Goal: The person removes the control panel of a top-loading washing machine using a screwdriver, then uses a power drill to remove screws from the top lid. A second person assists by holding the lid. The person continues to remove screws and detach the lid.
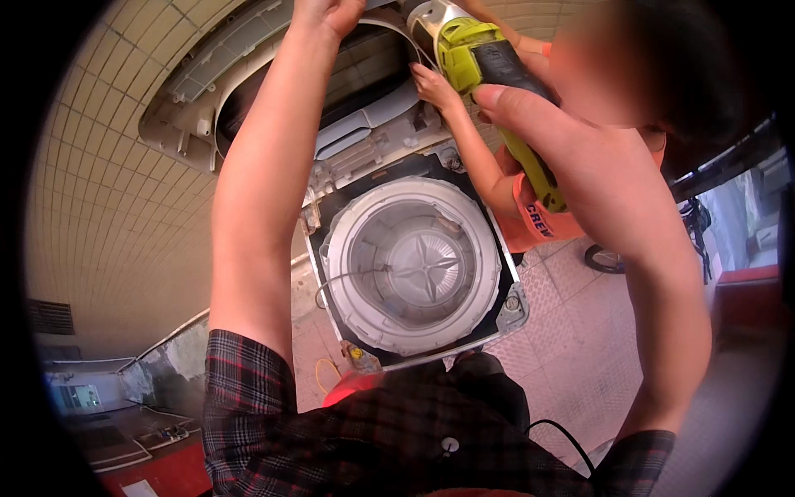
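Note:
A top-loading washing machine stands below me with its steel tub (411, 263) exposed. Its grey top cover (199, 91) is tilted up against the tiled wall. My left hand (327, 12) reaches up and grips the rim of that cover's round opening; the hand is partly cut off by the picture's edge. My right hand (530, 116) holds a yellow-green power tool (489, 58), with its head pointed at the upper right of the cover. Another person's hand (435, 87) rests on the cover's control part just below the tool.
The other person, in an orange shirt (538, 219), crouches to the right of the machine. A tiled wall (108, 182) is on the left and a tiled floor (571, 331) on the right. A black cable (563, 431) loops near my right elbow. A yellow coil (327, 373) lies by the machine's base.

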A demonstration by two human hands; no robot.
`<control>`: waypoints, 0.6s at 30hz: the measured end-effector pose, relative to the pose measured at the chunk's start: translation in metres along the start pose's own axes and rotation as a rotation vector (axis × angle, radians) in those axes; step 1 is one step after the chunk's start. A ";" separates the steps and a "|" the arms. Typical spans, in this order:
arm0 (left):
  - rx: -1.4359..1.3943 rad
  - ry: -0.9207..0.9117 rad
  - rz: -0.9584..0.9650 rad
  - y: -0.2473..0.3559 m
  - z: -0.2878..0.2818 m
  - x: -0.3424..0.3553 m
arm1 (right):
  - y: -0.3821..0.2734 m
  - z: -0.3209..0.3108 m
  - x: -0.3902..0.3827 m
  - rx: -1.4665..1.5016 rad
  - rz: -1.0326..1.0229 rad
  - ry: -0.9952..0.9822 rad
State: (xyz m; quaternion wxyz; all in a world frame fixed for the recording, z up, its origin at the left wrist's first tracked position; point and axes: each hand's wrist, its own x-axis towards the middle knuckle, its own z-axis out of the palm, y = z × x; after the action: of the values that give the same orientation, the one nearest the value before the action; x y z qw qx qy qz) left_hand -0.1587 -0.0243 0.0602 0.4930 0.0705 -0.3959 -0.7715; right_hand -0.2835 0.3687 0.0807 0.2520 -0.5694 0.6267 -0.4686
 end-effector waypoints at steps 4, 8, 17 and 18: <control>0.053 0.010 -0.005 0.001 0.004 -0.002 | -0.003 -0.001 0.001 0.034 0.076 -0.023; 0.016 -0.020 -0.022 0.002 0.004 -0.001 | 0.007 0.005 0.002 0.121 0.003 -0.028; 0.071 -0.037 0.007 0.002 0.002 -0.008 | 0.021 0.008 0.005 0.103 -0.077 -0.008; 0.081 -0.045 0.010 0.003 0.002 -0.008 | 0.021 0.008 0.004 0.104 -0.072 -0.007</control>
State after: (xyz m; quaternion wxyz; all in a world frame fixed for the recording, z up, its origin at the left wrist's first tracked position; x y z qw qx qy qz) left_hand -0.1534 -0.0172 0.0607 0.4848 0.0711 -0.4379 -0.7538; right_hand -0.2881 0.3605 0.0595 0.2664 -0.5795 0.5796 -0.5072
